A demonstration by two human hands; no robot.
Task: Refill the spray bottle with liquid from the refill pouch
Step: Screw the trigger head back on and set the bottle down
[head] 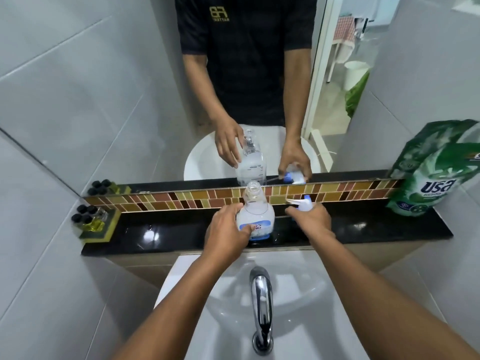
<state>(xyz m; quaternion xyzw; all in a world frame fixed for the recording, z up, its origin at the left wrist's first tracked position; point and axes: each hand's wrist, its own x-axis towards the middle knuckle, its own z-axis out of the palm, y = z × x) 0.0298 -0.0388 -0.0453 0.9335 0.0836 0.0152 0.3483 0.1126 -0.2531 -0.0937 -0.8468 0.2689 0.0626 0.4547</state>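
While the right hand [313,219] covers most of the sprayer [302,202], leaving only its white nozzle and blue collar showing, pointing left along the ledge [181,229], its tube is hidden. The left hand [226,232] wraps the bottle [255,216], which stands upright on the ledge behind the sink [187,268], open neck up, partly filled. The pouch [436,172] leans at far right, its edge cut off.

Chrome faucet [261,307] over white sink [306,320]; small black-capped bottles [88,216] on black ledge [161,237].
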